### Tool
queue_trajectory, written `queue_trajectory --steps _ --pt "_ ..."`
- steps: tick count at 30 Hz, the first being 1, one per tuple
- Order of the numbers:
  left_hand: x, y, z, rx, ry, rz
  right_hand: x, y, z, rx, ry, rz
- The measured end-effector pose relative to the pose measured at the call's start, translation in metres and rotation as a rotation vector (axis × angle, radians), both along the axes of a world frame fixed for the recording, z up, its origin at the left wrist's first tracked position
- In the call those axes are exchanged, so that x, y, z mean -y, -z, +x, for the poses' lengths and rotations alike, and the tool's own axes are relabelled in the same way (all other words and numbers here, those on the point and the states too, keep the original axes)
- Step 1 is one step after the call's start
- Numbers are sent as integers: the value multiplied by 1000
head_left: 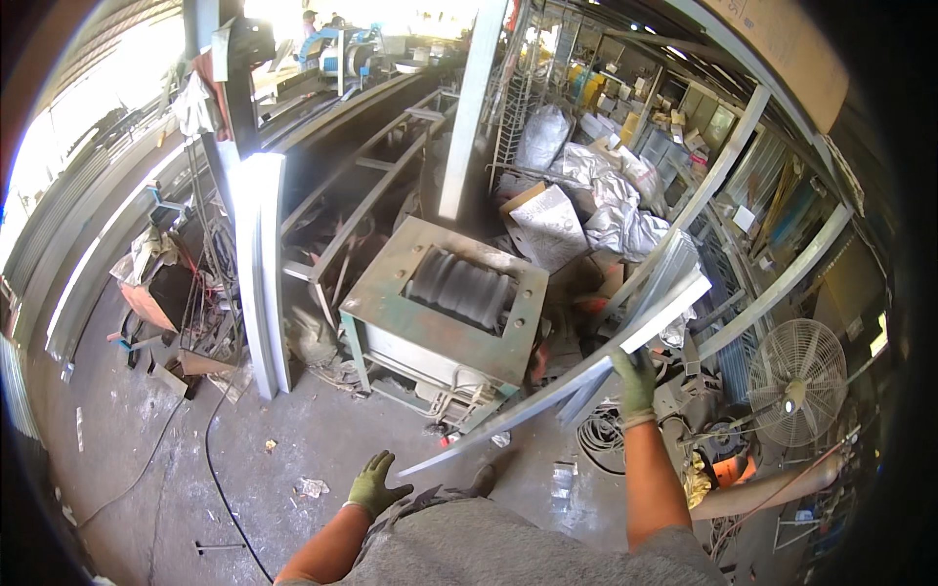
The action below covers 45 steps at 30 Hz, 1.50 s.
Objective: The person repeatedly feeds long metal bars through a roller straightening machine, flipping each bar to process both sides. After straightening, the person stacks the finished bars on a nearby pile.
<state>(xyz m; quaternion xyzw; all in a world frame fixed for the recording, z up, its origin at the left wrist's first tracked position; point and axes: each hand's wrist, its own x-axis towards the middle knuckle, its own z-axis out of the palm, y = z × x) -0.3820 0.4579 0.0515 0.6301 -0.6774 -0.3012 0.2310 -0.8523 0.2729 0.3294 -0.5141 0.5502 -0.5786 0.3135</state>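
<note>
Strip (576, 378) long, silvery, tilted; R hand (637, 386) prob. gripping it, L hand (374, 486) spread, free.

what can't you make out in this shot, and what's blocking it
All in the head view:
Right hand: exact grip unclear, fingertips partly lost against the metal strip.
Underside of the ribbed roller: hidden by the roller itself and the machine's top plate.
Cardboard: cut off by the top edge.
Blue machine: details too small, glare behind.
</note>
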Motion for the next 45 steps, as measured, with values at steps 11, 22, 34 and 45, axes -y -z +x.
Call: queue_trajectory --steps 11,22,34,45 --pt "-108 -1 123 138 -311 -140 30 46 177 544 -278 313" --pt "-79 -123 68 232 -318 14 -22 172 320 490 -425 660" --pt "-302 -24 151 -266 -486 824 44 239 305 282 -234 610" --pt "-49 -152 31 233 -364 696 133 219 292 227 -227 658"
